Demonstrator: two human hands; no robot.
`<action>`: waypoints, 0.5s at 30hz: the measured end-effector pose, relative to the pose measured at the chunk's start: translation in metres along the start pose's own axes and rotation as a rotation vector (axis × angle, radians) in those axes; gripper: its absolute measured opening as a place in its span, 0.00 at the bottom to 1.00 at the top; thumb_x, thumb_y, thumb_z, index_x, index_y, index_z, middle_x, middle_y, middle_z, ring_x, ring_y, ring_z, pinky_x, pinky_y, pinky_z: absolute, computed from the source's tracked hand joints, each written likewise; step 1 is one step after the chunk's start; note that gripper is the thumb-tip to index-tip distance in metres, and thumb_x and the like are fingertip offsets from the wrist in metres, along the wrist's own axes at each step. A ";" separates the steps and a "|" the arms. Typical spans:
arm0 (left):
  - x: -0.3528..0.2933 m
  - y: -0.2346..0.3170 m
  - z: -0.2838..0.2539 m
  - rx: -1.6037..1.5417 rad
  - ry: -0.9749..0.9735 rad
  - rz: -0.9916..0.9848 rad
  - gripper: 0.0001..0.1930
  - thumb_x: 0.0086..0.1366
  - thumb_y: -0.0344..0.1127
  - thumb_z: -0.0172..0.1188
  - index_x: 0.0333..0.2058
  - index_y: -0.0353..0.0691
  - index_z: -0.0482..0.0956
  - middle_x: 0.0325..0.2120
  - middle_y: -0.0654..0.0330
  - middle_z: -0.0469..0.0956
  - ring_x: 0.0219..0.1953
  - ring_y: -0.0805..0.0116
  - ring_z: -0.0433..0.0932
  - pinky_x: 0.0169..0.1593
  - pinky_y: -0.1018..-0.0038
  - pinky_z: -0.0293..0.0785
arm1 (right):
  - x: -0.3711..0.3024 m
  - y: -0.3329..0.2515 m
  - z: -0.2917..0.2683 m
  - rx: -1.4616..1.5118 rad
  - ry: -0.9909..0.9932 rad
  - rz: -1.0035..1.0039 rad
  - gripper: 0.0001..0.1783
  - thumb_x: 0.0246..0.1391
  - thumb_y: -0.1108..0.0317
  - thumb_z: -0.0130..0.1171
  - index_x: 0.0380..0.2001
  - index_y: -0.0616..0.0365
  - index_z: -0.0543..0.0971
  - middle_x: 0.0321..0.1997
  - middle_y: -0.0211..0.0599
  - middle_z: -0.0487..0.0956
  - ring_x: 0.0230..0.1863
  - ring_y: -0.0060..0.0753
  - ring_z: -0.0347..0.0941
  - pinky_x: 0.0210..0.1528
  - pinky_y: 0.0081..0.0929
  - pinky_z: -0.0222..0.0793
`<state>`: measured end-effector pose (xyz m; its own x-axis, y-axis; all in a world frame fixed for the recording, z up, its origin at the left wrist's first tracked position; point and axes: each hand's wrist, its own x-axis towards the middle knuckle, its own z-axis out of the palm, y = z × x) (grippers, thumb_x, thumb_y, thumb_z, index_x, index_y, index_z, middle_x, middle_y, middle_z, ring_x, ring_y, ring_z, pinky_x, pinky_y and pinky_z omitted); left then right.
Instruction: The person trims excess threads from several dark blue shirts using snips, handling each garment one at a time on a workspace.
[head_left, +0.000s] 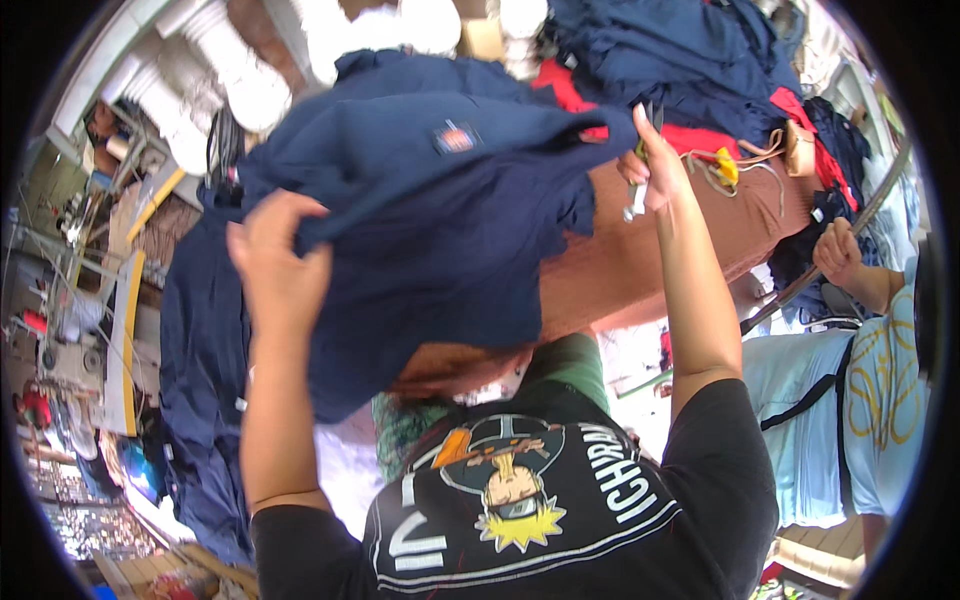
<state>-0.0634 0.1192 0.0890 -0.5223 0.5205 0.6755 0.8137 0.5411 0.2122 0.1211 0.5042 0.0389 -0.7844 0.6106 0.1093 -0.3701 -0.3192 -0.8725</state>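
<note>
A navy garment (420, 140) with a small patch is lifted and stretched between my two hands over a brown cloth-covered surface (640, 275). My left hand (285, 250) pinches its near left edge, fingers curled over the fabric. At the garment's right end my right hand (657, 170) is closed on the cloth. That same hand also holds a small metal tool (637, 200) with dark tips, perhaps thread snips; its exact kind is unclear. More navy cloth (440, 270) hangs beneath the lifted part, over the brown surface's near edge.
Navy garments (670, 50) with red cloth (700, 140) are heaped at the far right. Nearby lie a yellow object (726, 168) and loose cords. White thread cones (250, 90) stand at the far left. Another person's hand (838, 250) is at the right.
</note>
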 end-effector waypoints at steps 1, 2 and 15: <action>-0.031 -0.006 0.018 -0.044 -0.061 -0.039 0.14 0.48 0.26 0.62 0.35 0.49 0.77 0.40 0.66 0.79 0.54 0.65 0.73 0.67 0.47 0.44 | -0.007 0.023 -0.007 -0.030 0.029 0.079 0.18 0.58 0.49 0.61 0.24 0.48 0.71 0.13 0.19 0.64 0.09 0.13 0.50 0.13 0.15 0.45; -0.054 -0.007 0.033 -0.069 -0.071 -0.110 0.14 0.48 0.26 0.62 0.35 0.49 0.77 0.40 0.66 0.79 0.54 0.65 0.73 0.67 0.47 0.45 | -0.016 0.036 -0.011 -0.053 0.092 0.097 0.18 0.57 0.49 0.61 0.24 0.48 0.71 0.15 0.19 0.66 0.09 0.13 0.51 0.13 0.15 0.45; -0.143 -0.003 0.043 0.019 -0.125 -0.031 0.25 0.42 0.38 0.75 0.41 0.46 0.78 0.41 0.68 0.78 0.57 0.60 0.69 0.66 0.48 0.38 | -0.065 0.067 -0.049 -0.591 0.282 0.113 0.14 0.53 0.59 0.68 0.37 0.56 0.80 0.18 0.15 0.69 0.16 0.08 0.57 0.19 0.13 0.49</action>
<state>-0.0022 0.0711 -0.0387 -0.5758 0.5809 0.5753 0.7923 0.5700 0.2175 0.1720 0.4787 -0.0502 -0.6125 0.7884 -0.0573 0.1053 0.0095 -0.9944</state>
